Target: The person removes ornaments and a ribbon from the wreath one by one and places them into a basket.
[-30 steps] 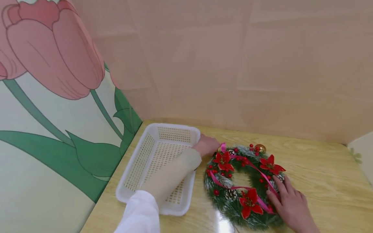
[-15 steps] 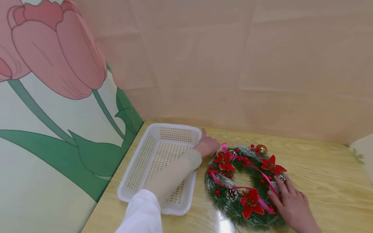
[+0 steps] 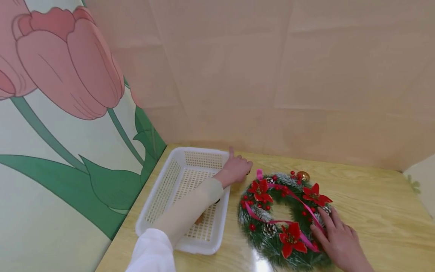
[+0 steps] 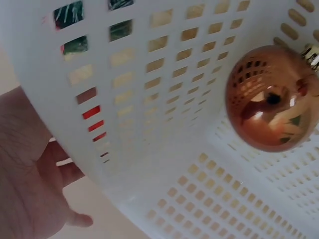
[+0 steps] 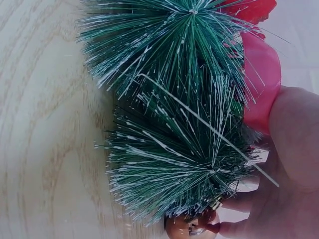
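A green Christmas wreath (image 3: 272, 243) with red poinsettias, berries, pine cones and pink ribbon lies flat on the table. My right hand (image 3: 340, 238) holds its right side, thumb by the ribbon and fingers over the greenery. Past the right rim of a white plastic basket (image 3: 204, 150) reaches my left hand (image 3: 235, 169), its outermost finger sticking out and the rest curled. A small gold-coloured thing (image 3: 248, 172) peeks out at those fingers, mostly hidden. Inside the basket sits a shiny copper bauble (image 4: 249, 112). A gold bauble (image 3: 303, 176) shows at the wreath's far edge.
The light wood table (image 3: 380, 211) meets a brown covered wall (image 3: 272, 75) at the back. A wall with painted tulips (image 3: 64, 71) borders the left side, close to the basket. At the right wrist, a copper bauble (image 5: 184, 228) rests beside the wreath's needles.
My left hand has drawn slightly left, away from the wreath, with the small gold-coloured thing moving along. A bit of the copper bauble now shows by the forearm. My right hand stays put.
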`<state>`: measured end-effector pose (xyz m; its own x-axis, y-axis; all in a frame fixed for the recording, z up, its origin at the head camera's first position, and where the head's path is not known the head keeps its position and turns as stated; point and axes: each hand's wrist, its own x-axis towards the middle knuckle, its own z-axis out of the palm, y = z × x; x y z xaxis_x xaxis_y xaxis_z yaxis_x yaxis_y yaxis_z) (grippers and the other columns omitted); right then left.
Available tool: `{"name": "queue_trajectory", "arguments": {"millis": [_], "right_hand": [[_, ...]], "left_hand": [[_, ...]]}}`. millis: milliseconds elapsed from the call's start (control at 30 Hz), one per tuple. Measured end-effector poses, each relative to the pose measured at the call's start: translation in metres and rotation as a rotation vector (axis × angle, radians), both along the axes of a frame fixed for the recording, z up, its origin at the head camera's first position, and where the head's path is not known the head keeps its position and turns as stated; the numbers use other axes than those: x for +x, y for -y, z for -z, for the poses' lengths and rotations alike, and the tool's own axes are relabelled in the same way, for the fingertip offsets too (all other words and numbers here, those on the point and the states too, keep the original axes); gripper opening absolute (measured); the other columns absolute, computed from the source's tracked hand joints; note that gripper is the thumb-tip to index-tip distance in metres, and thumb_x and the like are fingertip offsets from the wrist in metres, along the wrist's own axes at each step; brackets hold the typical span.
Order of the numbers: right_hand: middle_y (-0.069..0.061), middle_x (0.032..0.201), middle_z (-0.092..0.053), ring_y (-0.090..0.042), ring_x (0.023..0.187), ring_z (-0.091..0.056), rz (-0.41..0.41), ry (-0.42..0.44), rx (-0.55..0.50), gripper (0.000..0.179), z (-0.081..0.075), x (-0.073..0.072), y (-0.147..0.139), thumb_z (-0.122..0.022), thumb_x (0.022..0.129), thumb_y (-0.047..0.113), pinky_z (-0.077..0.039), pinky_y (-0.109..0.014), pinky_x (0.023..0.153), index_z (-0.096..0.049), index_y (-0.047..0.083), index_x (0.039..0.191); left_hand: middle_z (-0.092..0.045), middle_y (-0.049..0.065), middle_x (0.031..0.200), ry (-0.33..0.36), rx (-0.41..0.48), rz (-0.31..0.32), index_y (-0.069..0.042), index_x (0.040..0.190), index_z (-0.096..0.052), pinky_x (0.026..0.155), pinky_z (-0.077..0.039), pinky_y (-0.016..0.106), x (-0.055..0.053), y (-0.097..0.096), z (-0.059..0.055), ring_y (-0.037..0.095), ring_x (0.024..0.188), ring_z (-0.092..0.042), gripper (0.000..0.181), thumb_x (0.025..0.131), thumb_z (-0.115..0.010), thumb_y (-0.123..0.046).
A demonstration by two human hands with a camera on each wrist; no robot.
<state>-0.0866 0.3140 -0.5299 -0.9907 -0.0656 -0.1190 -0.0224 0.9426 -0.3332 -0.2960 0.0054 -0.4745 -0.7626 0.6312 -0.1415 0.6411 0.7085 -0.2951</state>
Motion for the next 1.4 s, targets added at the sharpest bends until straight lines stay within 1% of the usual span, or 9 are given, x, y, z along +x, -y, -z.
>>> {"name": "queue_trajectory", "arguments": {"millis": [100, 200, 333, 533, 667, 867, 1100, 1233, 1400], "right_hand": [[-0.048, 0.150, -0.020, -0.071, 0.123, -0.035, 0.001, 0.002, 0.003, 0.079, 0.001, 0.000, 0.000, -0.043, 0.106, 0.056, -0.030, -0.083, 0.087, -0.032, -0.006, 0.153], [-0.048, 0.150, -0.020, -0.071, 0.123, -0.035, -0.002, -0.001, 0.002, 0.079, 0.002, 0.001, 0.000, -0.044, 0.107, 0.056, -0.030, -0.083, 0.087, -0.033, -0.007, 0.153], [-0.048, 0.151, -0.021, -0.070, 0.125, -0.035, -0.007, -0.013, -0.001, 0.078, 0.001, 0.001, 0.001, -0.043, 0.107, 0.055, -0.030, -0.083, 0.087, -0.033, -0.007, 0.153], [-0.046, 0.153, -0.019, -0.070, 0.125, -0.035, -0.012, -0.035, -0.003, 0.076, 0.002, 0.001, 0.000, -0.044, 0.107, 0.054, -0.030, -0.082, 0.089, -0.033, -0.006, 0.153], [-0.046, 0.153, -0.020, -0.070, 0.122, -0.038, -0.010, -0.041, 0.001, 0.076, 0.003, 0.001, 0.000, -0.045, 0.107, 0.054, -0.031, -0.082, 0.088, -0.034, -0.005, 0.153], [-0.047, 0.152, -0.021, -0.071, 0.121, -0.039, -0.004, -0.036, 0.001, 0.076, 0.004, 0.002, 0.000, -0.044, 0.107, 0.054, -0.031, -0.082, 0.088, -0.034, -0.005, 0.153], [-0.047, 0.152, -0.021, -0.070, 0.122, -0.038, -0.005, -0.046, -0.007, 0.076, 0.004, 0.002, -0.001, -0.045, 0.107, 0.054, -0.031, -0.081, 0.088, -0.034, -0.006, 0.153], [-0.047, 0.151, -0.022, -0.070, 0.124, -0.037, -0.012, -0.055, -0.016, 0.077, 0.005, 0.002, 0.000, -0.047, 0.106, 0.054, -0.031, -0.081, 0.088, -0.035, -0.006, 0.153], [-0.048, 0.150, -0.023, -0.070, 0.125, -0.036, -0.011, -0.067, -0.029, 0.076, 0.006, 0.003, -0.001, -0.050, 0.105, 0.052, -0.031, -0.082, 0.089, -0.036, -0.007, 0.152]], "left_hand": [[-0.068, -0.002, 0.125, -0.046, 0.034, -0.018, -0.020, 0.141, -0.058, 0.113, -0.014, 0.074, -0.001, 0.004, 0.002, 0.020, 0.117, -0.061, 0.044, 0.099, -0.064, -0.031], [-0.065, 0.000, 0.134, -0.047, 0.085, -0.049, -0.019, 0.148, -0.052, 0.113, -0.016, 0.073, 0.002, 0.011, -0.003, 0.021, 0.124, -0.059, 0.053, 0.102, -0.060, -0.043], [-0.066, 0.001, 0.132, -0.073, 0.213, -0.095, -0.017, 0.147, -0.052, 0.112, -0.023, 0.072, 0.011, 0.026, -0.013, 0.021, 0.123, -0.061, 0.055, 0.102, -0.059, -0.047], [-0.068, 0.007, 0.130, -0.097, 0.506, -0.154, -0.011, 0.144, -0.055, 0.111, -0.029, 0.070, 0.020, 0.059, -0.026, 0.024, 0.121, -0.062, 0.057, 0.099, -0.067, -0.045], [-0.070, 0.011, 0.122, -0.081, 0.590, -0.170, -0.006, 0.137, -0.058, 0.103, -0.042, 0.061, 0.020, 0.091, -0.028, 0.028, 0.113, -0.065, 0.055, 0.098, -0.070, -0.041], [-0.071, 0.012, 0.108, -0.010, 0.606, -0.222, -0.002, 0.131, -0.060, 0.078, -0.057, 0.044, 0.019, 0.138, -0.019, 0.028, 0.094, -0.069, 0.051, 0.096, -0.074, -0.036], [-0.070, 0.014, 0.108, 0.100, 0.467, -0.295, -0.002, 0.129, -0.061, 0.077, -0.058, 0.043, 0.032, 0.171, -0.003, 0.028, 0.094, -0.069, 0.047, 0.096, -0.075, -0.032], [-0.070, 0.013, 0.101, 0.129, 0.400, -0.340, -0.002, 0.122, -0.062, 0.076, -0.057, 0.044, 0.037, 0.184, 0.011, 0.028, 0.090, -0.068, 0.041, 0.096, -0.075, -0.031], [-0.067, 0.012, 0.098, 0.119, 0.318, -0.341, -0.001, 0.121, -0.062, 0.074, -0.056, 0.044, 0.037, 0.194, 0.028, 0.029, 0.088, -0.067, 0.040, 0.096, -0.075, -0.030]]}}
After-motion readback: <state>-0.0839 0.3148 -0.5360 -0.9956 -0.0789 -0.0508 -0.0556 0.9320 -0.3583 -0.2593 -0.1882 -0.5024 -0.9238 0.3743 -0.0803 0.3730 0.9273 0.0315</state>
